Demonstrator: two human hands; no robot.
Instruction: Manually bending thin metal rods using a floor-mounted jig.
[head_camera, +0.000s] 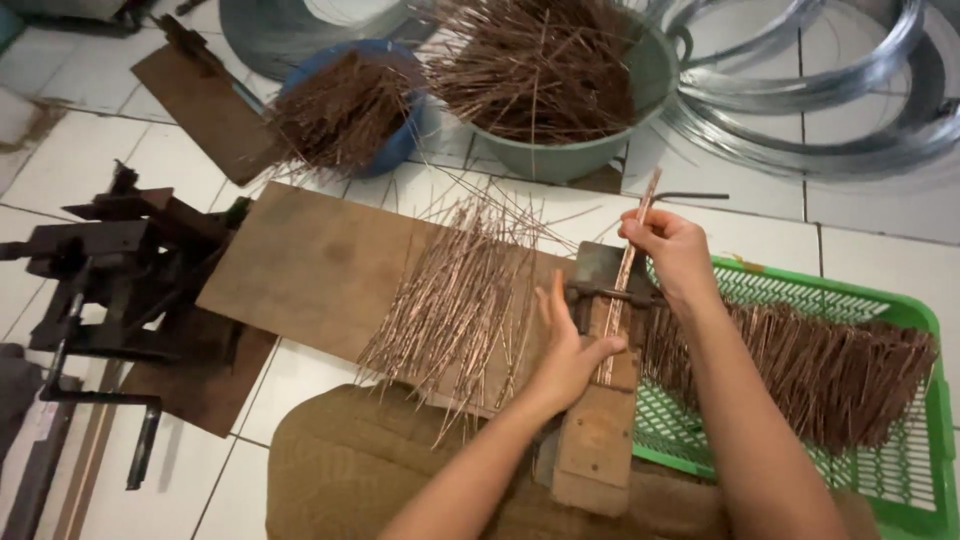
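A person's right hand (668, 243) pinches a small bundle of thin copper-coloured rods (626, 268) near its upper end, feeding it through a metal jig (608, 290) on a wooden block (596, 440). The left hand (570, 352) lies open, steadying the bundle's lower end against the block. The rods look light, stiff and smooth, likely to slip apart unless gripped together.

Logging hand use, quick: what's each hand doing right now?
Left hand: open, resting flat on the wooden jig.
Right hand: closed, gripping a copper rod.
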